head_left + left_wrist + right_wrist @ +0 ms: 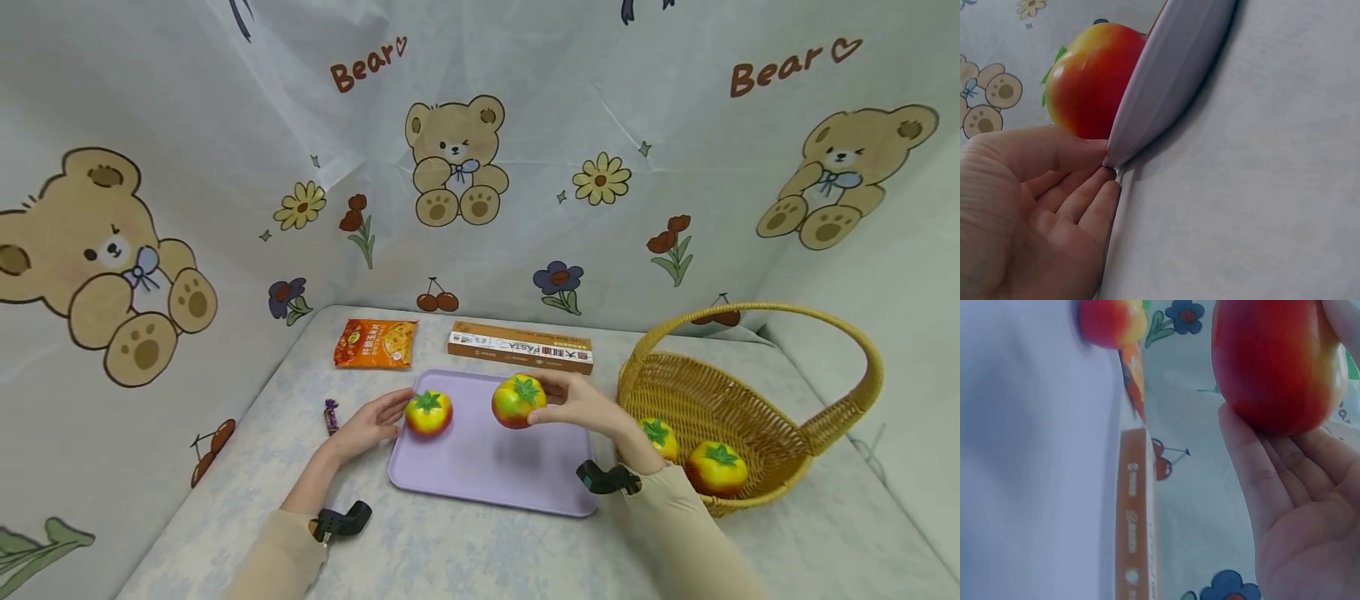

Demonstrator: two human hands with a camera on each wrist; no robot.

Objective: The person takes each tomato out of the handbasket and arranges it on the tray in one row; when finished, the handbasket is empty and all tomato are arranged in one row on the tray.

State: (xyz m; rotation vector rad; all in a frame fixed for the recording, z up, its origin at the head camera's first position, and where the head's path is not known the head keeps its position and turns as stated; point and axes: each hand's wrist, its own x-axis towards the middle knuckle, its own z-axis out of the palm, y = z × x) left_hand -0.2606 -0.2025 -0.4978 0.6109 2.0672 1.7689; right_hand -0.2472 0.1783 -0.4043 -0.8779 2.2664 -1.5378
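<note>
My right hand [576,406] holds a red-and-yellow tomato [518,401] with a green leafy top above the lilac tray [487,475]. In the right wrist view, its fingers [1266,469] and thumb stand on opposite sides of the tomato, and the tray lies below. At the tray's left edge is my left hand [372,427], its thumb on the rim and its fingers against the outer side in the left wrist view. Just inside that edge, close to the left fingertips, a second tomato [428,414] sits on the tray.
On the right stands a wicker basket [720,383] with a tall handle and two tomatoes [716,468] inside. Behind the tray lie an orange snack packet [375,343] and a long pasta box [521,347]. A small purple wrapped candy [331,416] lies left of the tray.
</note>
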